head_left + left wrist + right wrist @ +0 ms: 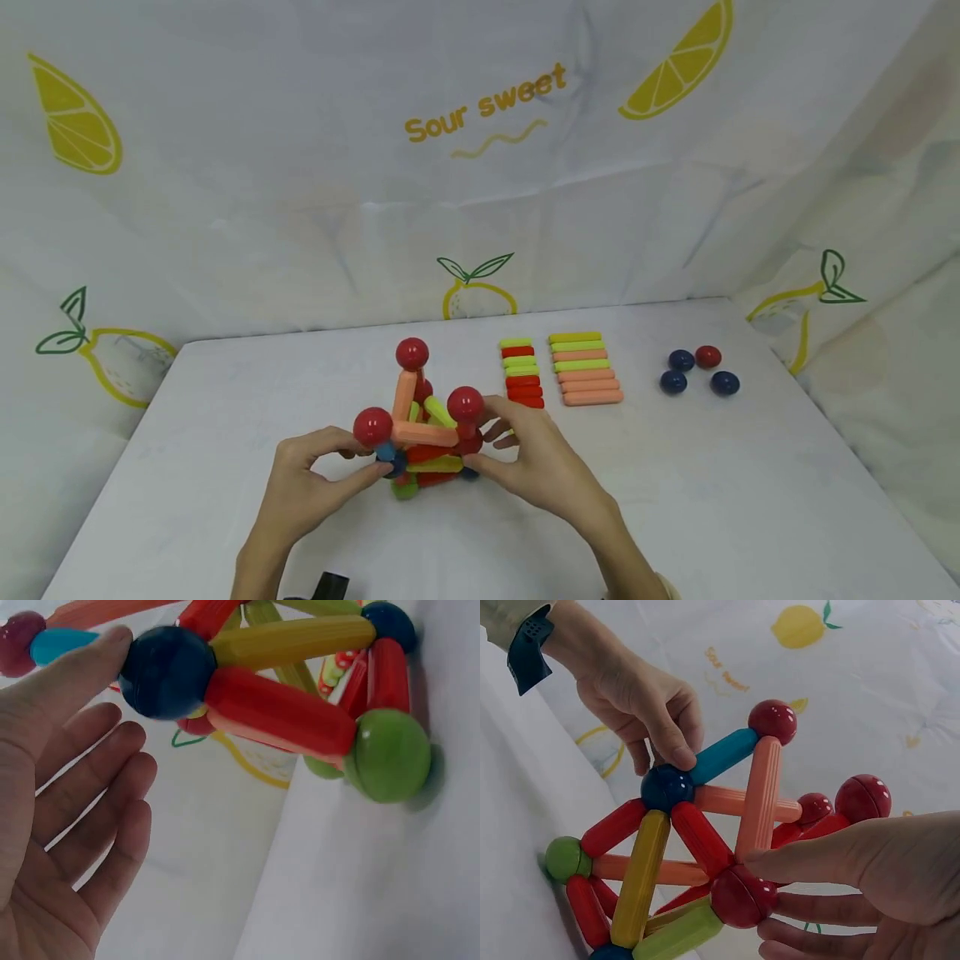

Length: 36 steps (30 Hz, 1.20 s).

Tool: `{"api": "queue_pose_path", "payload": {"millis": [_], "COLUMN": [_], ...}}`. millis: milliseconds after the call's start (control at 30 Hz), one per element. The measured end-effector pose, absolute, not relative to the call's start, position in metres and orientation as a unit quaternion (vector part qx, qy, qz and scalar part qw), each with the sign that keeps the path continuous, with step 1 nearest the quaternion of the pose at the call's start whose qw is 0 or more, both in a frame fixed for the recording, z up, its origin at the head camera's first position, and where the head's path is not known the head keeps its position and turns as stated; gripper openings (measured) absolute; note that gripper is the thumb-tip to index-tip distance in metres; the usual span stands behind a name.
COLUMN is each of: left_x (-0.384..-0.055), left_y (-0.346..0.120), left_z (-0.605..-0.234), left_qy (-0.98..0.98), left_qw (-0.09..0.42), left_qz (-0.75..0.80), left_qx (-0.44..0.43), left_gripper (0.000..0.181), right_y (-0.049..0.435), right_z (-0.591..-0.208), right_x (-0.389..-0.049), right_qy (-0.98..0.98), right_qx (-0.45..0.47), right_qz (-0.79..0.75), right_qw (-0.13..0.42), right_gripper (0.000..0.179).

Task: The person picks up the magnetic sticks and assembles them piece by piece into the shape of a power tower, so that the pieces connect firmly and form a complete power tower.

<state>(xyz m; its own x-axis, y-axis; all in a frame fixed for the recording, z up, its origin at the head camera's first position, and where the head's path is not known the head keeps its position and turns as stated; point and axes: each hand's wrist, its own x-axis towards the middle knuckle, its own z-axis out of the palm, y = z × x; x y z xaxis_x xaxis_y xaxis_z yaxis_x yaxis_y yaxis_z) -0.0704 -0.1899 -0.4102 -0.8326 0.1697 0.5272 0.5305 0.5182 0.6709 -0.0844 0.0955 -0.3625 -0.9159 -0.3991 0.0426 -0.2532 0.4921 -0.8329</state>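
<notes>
A structure of coloured sticks [427, 433] and balls stands on the white table between both hands. My left hand [322, 475] pinches a dark blue ball [169, 671] at its left side, thumb on the near face. From that ball a light blue stick [724, 756] leads up to a red ball [372, 427]. On the other side, my right hand [540, 458] grips a lower red ball [742, 896] between thumb and fingers. Above it sits another red ball [466, 405]. A green ball [388, 756] touches the table at a bottom corner. The structure's far side is partly hidden.
Behind the right hand lie a column of short red and lime sticks [521, 362] and a column of longer peach, lime and yellow sticks [588, 375]. Farther right are a loose red ball [707, 357] and several dark blue balls [724, 383]. A lemon-printed cloth [525, 242] hangs behind.
</notes>
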Motion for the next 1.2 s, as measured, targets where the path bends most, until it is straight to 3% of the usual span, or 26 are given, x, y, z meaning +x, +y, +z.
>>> {"api": "queue_pose_path", "payload": {"millis": [233, 400, 500, 633, 700, 767, 967, 1067, 1133, 1200], "left_x": [-0.073, -0.072, -0.069, -0.067, -0.067, -0.069, -0.072, -0.072, -0.072, -0.073], "left_y": [-0.188, -0.192, -0.196, -0.196, -0.192, -0.185, -0.173, -0.172, -0.172, -0.172], "left_z": [-0.411, -0.412, -0.412, -0.412, -0.413, -0.415, -0.418, -0.419, -0.419, -0.420], "left_qy": [-0.846, -0.864, -0.877, -0.868, -0.862, -0.856, -0.833, -0.837, -0.840, -0.839], "left_qw": [0.245, 0.198, 0.129, 0.035, 0.007, -0.004, -0.007, -0.005, -0.002, 0.000], "left_qz": [-0.442, -0.431, -0.423, -0.432, -0.436, -0.443, -0.480, -0.480, -0.476, -0.474], "left_qx": [-0.174, -0.169, -0.191, -0.244, -0.257, -0.265, -0.275, -0.264, -0.262, -0.265], "left_gripper": [0.023, 0.027, 0.047, 0.090, 0.106, 0.112, 0.093, 0.094, 0.095, 0.095], "right_y": [0.095, 0.093, 0.093, 0.091, 0.088, 0.085, 0.090, 0.113, 0.136, 0.159], "right_z": [-0.360, -0.358, -0.357, -0.358, -0.359, -0.360, -0.355, -0.349, -0.348, -0.351], "right_x": [-0.082, -0.079, -0.077, -0.074, -0.072, -0.070, -0.069, -0.077, -0.085, -0.093], "right_qy": [0.826, 0.790, 0.773, 0.762, 0.754, 0.746, 0.746, 0.748, 0.773, 0.826], "right_qx": [-0.223, -0.273, -0.298, -0.319, -0.328, -0.342, -0.383, -0.368, -0.347, -0.304], "right_qz": [-0.491, -0.502, -0.501, -0.494, -0.494, -0.492, -0.439, -0.439, -0.440, -0.421], "right_qw": [0.164, 0.222, 0.251, 0.272, 0.281, 0.291, 0.322, 0.335, 0.298, 0.218], "right_gripper": [0.064, 0.082, 0.089, 0.090, 0.085, 0.078, 0.050, 0.033, 0.025, 0.021]}}
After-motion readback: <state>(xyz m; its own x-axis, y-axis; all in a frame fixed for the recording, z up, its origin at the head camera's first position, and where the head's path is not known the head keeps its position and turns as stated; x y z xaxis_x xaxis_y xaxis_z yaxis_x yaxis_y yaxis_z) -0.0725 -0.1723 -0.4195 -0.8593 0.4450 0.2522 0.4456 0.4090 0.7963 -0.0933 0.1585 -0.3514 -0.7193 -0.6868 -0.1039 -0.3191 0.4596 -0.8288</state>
